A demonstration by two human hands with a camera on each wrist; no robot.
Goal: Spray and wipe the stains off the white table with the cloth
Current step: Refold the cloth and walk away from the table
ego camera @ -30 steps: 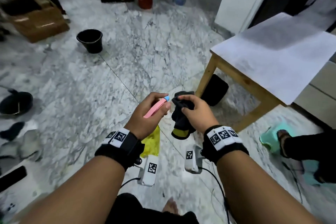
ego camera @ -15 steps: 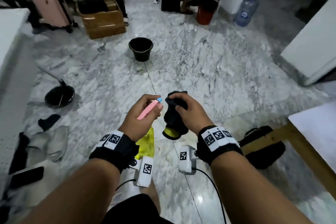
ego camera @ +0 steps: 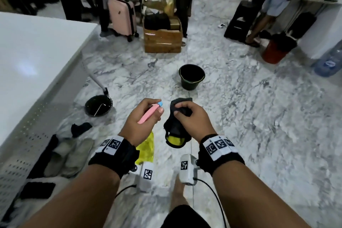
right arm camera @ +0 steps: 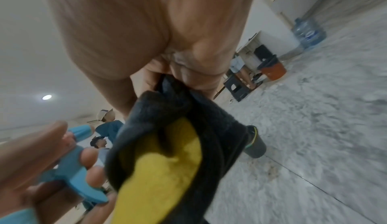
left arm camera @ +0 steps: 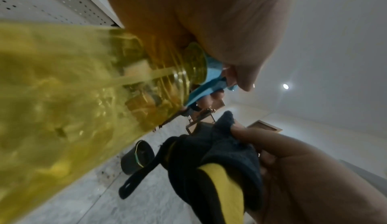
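Head view: left hand (ego camera: 142,122) gripping the spray bottle (ego camera: 146,147), right hand (ego camera: 192,118) clutching the cloth (ego camera: 175,133), white table (ego camera: 33,57) off left, untouched so far.

Left wrist: yellow liquid, plenty left.

Right wrist: cloth bunched tight. Basically nothing sprayed or wiped yet.

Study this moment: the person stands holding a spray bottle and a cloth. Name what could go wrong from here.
1. The left hand grips the spray bottle with fingers on the trigger, nozzle aimed near the cloth: a stray squeeze could wet the marble floor, and a bare foot may slip.
2. The bucket and pan stand close ahead: tripping hazards.
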